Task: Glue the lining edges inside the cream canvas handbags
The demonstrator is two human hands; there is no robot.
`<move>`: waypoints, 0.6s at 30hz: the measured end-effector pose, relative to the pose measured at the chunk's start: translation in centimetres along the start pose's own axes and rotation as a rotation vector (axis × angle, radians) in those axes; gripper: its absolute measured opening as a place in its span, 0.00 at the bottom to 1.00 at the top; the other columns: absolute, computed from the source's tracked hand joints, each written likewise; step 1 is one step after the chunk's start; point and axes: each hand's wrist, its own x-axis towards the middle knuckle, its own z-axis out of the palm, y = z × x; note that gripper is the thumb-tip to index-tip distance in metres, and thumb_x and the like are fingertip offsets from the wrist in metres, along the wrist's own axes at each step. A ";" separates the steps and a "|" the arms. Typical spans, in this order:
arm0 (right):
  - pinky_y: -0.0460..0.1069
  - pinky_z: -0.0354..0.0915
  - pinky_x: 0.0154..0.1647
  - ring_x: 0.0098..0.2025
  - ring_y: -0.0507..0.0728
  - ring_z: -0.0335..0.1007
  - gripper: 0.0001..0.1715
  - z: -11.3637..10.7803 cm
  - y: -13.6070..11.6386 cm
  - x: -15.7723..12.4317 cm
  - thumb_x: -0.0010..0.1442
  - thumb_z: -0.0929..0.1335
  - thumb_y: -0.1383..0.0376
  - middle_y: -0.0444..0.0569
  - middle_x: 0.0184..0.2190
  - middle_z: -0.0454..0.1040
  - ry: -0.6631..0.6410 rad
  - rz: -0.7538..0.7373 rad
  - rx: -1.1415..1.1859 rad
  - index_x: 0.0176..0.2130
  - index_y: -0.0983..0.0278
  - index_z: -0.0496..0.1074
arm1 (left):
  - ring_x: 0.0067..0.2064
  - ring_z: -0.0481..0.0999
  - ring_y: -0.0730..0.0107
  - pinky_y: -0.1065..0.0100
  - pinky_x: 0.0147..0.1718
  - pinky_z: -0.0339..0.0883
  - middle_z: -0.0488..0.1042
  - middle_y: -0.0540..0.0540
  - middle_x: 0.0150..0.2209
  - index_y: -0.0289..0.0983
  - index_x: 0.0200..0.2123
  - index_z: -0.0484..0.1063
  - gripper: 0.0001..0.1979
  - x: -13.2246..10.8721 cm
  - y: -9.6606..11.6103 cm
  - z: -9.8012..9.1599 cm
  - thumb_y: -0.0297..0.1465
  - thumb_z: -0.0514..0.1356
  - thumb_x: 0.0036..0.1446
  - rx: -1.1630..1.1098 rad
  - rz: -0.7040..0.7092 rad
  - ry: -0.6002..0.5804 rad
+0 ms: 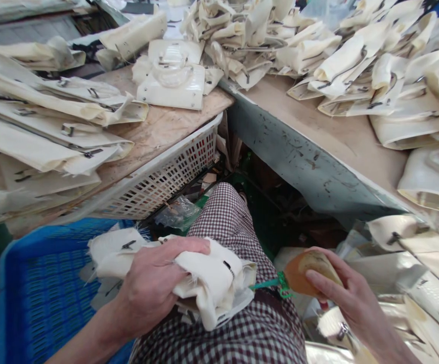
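On my lap, my left hand point(157, 275) is closed around a folded cream bag piece point(215, 278), its thumb pressed over the top. The piece has frayed edges, a short dark zipper end and a clear glossy rim on the right. My right hand point(341, 288) grips an amber squeeze bottle point(306, 273) between thumb and fingers. From the bottle a thin green nozzle point(267, 284) points left, its tip at the right edge of the bag piece. Whether anything comes out of the tip cannot be made out.
A blue basket point(26, 293) with cream pieces is at my left. A white crate point(166, 172) stands below the left table point(174, 119). Bag pieces point(37, 121) pile on this table and on the right table point(280, 106); more bag pieces point(420, 283) lie low at my right.
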 end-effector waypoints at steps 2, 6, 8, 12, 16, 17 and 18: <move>0.45 0.64 0.17 0.25 0.55 0.64 0.33 0.2 -0.2 -0.2 0.54 0.79 0.46 0.46 0.33 0.76 0.008 0.003 -0.004 0.51 0.61 0.73 | 0.48 0.83 0.63 0.69 0.49 0.78 0.84 0.45 0.45 0.44 0.44 0.78 0.14 0.0 0.4 0.0 0.22 0.59 0.61 -0.016 -0.003 -0.001; 0.46 0.68 0.20 0.28 0.57 0.68 0.32 0.2 -0.8 -0.2 0.55 0.77 0.45 0.46 0.36 0.77 0.078 -0.041 -0.143 0.51 0.60 0.73 | 0.47 0.84 0.63 0.68 0.49 0.79 0.84 0.45 0.44 0.43 0.40 0.78 0.16 -0.3 1.1 0.1 0.19 0.56 0.59 -0.042 -0.022 0.034; 0.46 0.69 0.21 0.29 0.58 0.70 0.32 0.2 -1.0 0.0 0.55 0.76 0.45 0.46 0.36 0.77 0.136 -0.097 -0.230 0.51 0.60 0.73 | 0.47 0.84 0.62 0.67 0.49 0.79 0.84 0.44 0.44 0.42 0.41 0.79 0.16 -0.8 1.1 0.2 0.19 0.56 0.59 -0.042 -0.023 0.034; 0.48 0.69 0.22 0.31 0.61 0.73 0.30 0.1 -0.9 0.3 0.54 0.76 0.46 0.48 0.36 0.78 0.185 -0.212 -0.297 0.49 0.60 0.75 | 0.49 0.83 0.60 0.67 0.48 0.80 0.83 0.43 0.48 0.40 0.43 0.80 0.13 -1.7 0.6 0.3 0.22 0.57 0.63 -0.079 -0.070 -0.013; 0.48 0.69 0.23 0.34 0.62 0.75 0.29 0.3 -1.3 -0.1 0.54 0.76 0.47 0.48 0.39 0.79 0.170 -0.205 -0.316 0.49 0.59 0.75 | 0.49 0.84 0.62 0.70 0.47 0.80 0.84 0.42 0.46 0.38 0.41 0.80 0.12 -1.5 0.6 0.1 0.22 0.56 0.64 -0.065 -0.031 0.005; 0.47 0.69 0.23 0.34 0.62 0.74 0.29 0.3 -1.5 -0.2 0.54 0.76 0.46 0.48 0.38 0.78 0.163 -0.182 -0.308 0.49 0.59 0.75 | 0.48 0.84 0.62 0.70 0.47 0.80 0.84 0.42 0.45 0.37 0.39 0.80 0.11 -1.3 0.7 0.1 0.22 0.57 0.63 -0.044 0.015 0.020; 0.47 0.69 0.21 0.33 0.61 0.74 0.29 0.3 -1.6 -0.3 0.54 0.76 0.46 0.47 0.38 0.78 0.151 -0.158 -0.293 0.49 0.59 0.75 | 0.47 0.84 0.62 0.70 0.48 0.80 0.84 0.42 0.44 0.37 0.39 0.79 0.11 -1.1 0.8 0.1 0.21 0.57 0.62 -0.024 0.050 0.035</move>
